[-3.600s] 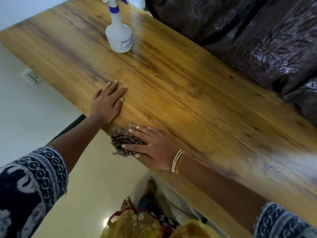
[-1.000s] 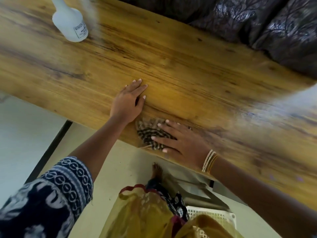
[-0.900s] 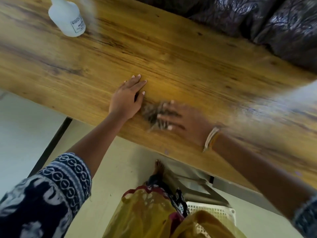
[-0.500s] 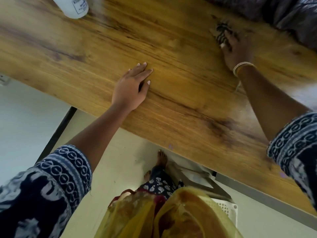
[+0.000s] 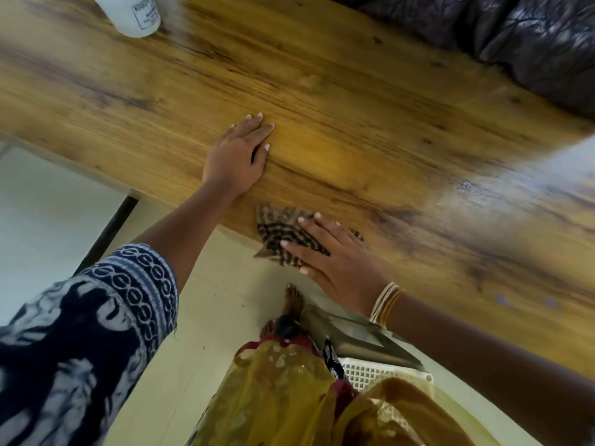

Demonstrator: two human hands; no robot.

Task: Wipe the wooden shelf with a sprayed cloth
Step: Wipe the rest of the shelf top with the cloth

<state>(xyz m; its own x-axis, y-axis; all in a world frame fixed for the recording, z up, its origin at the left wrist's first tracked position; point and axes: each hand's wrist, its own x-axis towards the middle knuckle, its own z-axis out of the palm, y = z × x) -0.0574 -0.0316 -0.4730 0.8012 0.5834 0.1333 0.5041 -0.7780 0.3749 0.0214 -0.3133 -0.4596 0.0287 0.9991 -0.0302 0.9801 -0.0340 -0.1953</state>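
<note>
Brown-and-tan striped cloth point(image 5: 283, 235), golden-brown grained shelf point(image 5: 354, 101), white bottle point(image 5: 135, 14), navy-and-white patterned sleeve point(image 5: 96, 323).

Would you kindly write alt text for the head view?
A right hand presses a striped cloth flat at the near edge of a wooden shelf, while the left hand rests flat beside it. A white spray bottle stands farther back.

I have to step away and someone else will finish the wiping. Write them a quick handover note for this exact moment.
Left hand: flat on the shelf, bracing, holds nothing.
Right hand: fingers straight, pressing the cloth at the shelf's near edge, one corner overhanging.
Spray bottle: standing at the far left of the shelf.
Done: cloth is on the wood; how much is wiped cannot be told.
Left: wipe the rest, probably the right end and far side.
</note>
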